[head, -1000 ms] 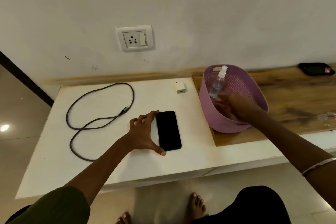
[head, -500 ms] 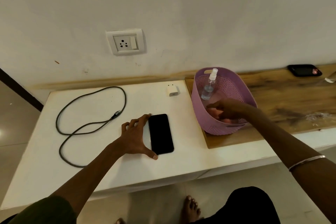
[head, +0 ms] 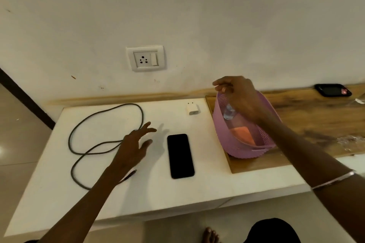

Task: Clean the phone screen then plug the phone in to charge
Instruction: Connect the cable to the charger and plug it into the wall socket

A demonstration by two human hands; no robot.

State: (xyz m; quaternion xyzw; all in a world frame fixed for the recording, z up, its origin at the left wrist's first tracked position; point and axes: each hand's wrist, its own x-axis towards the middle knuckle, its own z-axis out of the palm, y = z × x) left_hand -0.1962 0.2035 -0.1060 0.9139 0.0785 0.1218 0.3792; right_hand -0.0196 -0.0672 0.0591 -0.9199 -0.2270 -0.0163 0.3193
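Cable [head: 102, 144] looped on white table [head: 59, 193], far left. My left hand [head: 134, 148] above cable, fingers spread, holding nothing. Phone [head: 180, 156] flat, screen up, just right of that hand, not touching. Charger [head: 192, 109] behind phone, socket [head: 145, 58] on wall. My right hand [head: 240, 96] over basket [head: 246, 150], fingers pinched on spray bottle [head: 229, 112]. Orange cloth [head: 244, 135] in basket.
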